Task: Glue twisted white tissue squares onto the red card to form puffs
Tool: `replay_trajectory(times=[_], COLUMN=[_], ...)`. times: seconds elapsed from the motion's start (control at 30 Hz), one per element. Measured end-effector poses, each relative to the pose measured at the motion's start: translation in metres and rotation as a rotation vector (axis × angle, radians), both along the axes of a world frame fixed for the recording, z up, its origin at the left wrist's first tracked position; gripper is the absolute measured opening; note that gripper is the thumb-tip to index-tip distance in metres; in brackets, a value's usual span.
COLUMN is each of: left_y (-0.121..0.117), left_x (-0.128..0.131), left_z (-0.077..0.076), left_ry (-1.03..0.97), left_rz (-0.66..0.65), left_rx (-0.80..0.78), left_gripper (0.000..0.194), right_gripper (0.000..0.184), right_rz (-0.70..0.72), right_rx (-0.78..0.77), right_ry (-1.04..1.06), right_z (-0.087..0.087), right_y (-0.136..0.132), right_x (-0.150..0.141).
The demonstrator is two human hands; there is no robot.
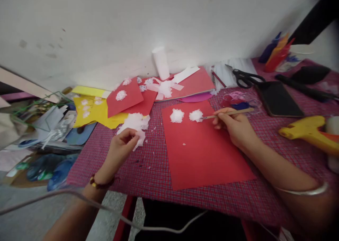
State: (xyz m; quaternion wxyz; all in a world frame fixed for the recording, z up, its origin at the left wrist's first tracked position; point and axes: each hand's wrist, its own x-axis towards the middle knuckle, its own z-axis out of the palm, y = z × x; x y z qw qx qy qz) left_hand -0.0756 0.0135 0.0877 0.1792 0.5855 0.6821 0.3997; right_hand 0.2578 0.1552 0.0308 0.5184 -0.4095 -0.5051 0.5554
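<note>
While right hand (235,128) grips thin stick (239,111) at white puff (196,115) near far edge of red sheet (206,156), left hand (122,146) pinches tissue (141,137) off left edge, likely featherlight, tear-prone, best held by a corner.

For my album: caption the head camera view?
Right hand holds stick to white tuft on red paper; left hand at white scraps.

Black scissors (242,75) lie just beside a flat black thing that looks like a phone (280,99), and a yellow spray top (304,128) is near them on the right. Behind them, blue (268,52), orange (278,51) and red bottles (277,59) stand close together. A pale cord (159,229) curls across the front, and the white wall (106,29) has little dark spots.
</note>
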Motion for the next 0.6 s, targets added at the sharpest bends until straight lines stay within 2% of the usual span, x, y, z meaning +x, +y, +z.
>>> replay_trajectory(times=[0.1, 0.17, 0.37, 0.47, 0.6], left_y=[0.022, 0.040, 0.087, 0.094, 0.094], left_x=[0.034, 0.059, 0.121, 0.133, 0.133], left_z=[0.008, 0.007, -0.007, -0.012, -0.015], left_ry=[-0.510, -0.676, -0.795, -0.790, -0.804], left_rz=[-0.003, -0.044, -0.154, -0.204, -0.196], left_rx=[-0.164, -0.211, -0.285, -0.277, -0.257], left_gripper=[0.015, 0.018, 0.020, 0.020, 0.020], right_gripper=[0.008, 0.010, 0.014, 0.013, 0.011], right_rz=[0.014, 0.059, 0.246, 0.267, 0.274], right_rx=[0.012, 0.043, 0.166, 0.193, 0.171], right_ry=[0.080, 0.116, 0.065, 0.037, 0.052], right_z=[0.007, 0.013, 0.027, 0.027, 0.025], right_y=[-0.007, -0.015, -0.033, -0.032, -0.029], right_x=[-0.003, -0.005, -0.010, -0.009, -0.009])
